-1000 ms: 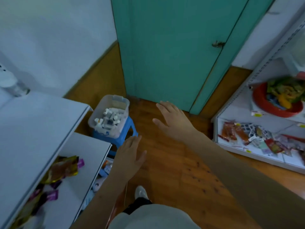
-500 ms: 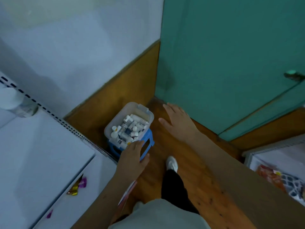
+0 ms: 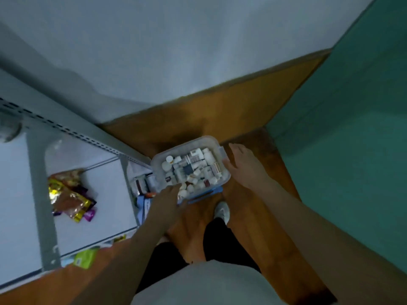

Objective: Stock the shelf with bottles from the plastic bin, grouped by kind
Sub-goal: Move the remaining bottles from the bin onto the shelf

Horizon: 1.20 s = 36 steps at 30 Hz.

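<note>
The plastic bin (image 3: 159, 164) of bottles (image 3: 191, 167) is sitting between both hands: left hand (image 3: 164, 200) reaching over its near rim, grasp unclear; right hand (image 3: 244, 167) touching its side, fingers relaxed.

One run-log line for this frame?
phase: reaching bin | left hand: at plastic bin near rim, grip unclear | right hand: open beside bin | bottles: inside

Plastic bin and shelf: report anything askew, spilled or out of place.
The bottles lie jumbled in the plastic bin, unsorted. On the shelf, snack packets sit in a loose heap. No spill or damage shows.
</note>
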Each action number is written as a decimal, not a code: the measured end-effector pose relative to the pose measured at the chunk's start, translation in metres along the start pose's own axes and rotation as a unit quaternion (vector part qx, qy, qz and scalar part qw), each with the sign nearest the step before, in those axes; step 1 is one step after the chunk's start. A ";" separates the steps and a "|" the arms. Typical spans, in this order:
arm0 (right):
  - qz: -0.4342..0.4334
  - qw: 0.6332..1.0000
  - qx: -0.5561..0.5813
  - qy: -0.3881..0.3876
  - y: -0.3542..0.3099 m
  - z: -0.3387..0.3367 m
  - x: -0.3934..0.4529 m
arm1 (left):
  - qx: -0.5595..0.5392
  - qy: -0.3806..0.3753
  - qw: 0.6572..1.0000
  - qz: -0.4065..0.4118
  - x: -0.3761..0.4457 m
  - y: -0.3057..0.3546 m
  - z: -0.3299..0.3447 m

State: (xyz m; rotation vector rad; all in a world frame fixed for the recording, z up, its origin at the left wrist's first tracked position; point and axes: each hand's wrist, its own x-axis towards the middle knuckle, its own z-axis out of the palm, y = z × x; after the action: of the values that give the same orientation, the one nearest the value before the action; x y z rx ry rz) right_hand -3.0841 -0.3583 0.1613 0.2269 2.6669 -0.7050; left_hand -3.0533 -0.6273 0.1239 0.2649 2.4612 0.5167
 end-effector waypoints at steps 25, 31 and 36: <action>0.043 0.962 -0.061 -0.261 0.086 0.250 0.185 | -0.200 0.022 0.934 -0.296 0.224 -0.105 0.157; 0.129 0.962 -0.074 -0.228 0.087 0.288 0.210 | -0.146 0.020 0.915 -0.376 0.261 -0.114 0.176; 0.130 0.971 -0.133 -0.152 0.079 0.303 0.205 | -0.028 0.023 0.930 -0.365 0.274 -0.111 0.179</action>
State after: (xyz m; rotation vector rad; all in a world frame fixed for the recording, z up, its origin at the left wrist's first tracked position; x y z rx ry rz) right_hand -3.1586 -0.4307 -0.1979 0.3560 2.3459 -0.2711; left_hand -3.1720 -0.5908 -0.1989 -0.6753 2.3534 0.2591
